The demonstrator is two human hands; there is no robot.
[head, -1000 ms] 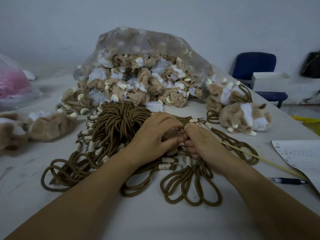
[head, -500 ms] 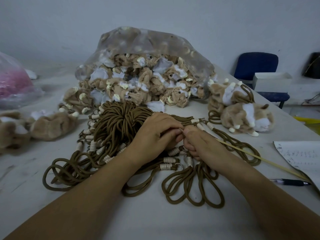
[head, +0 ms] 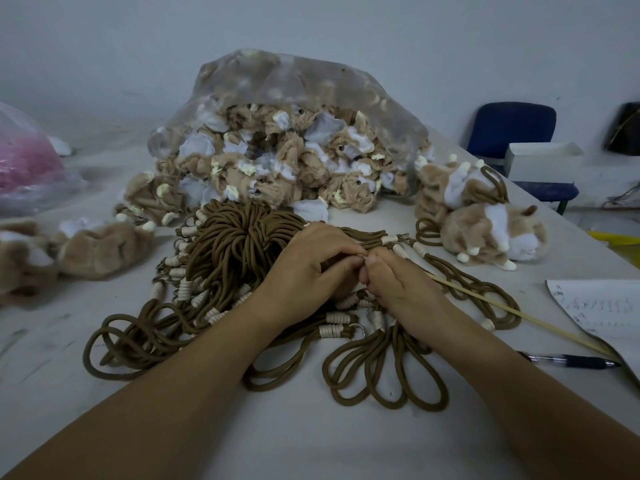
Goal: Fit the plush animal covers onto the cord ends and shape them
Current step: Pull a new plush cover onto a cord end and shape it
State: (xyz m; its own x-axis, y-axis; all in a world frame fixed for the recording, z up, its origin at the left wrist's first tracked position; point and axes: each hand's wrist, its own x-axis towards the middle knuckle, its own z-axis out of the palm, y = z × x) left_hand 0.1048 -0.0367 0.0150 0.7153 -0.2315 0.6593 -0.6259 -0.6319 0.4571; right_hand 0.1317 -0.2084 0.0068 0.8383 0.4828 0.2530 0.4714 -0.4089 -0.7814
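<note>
Loose plush covers [head: 104,242] are lying at the table's [head: 52,393] left edge. The left hand [head: 308,268] and right hand [head: 398,285] are meeting over the brown cords [head: 239,244], fingertips pressing together; the pinched item is hidden. Finished plush animals [head: 485,233] are sitting right.
</note>
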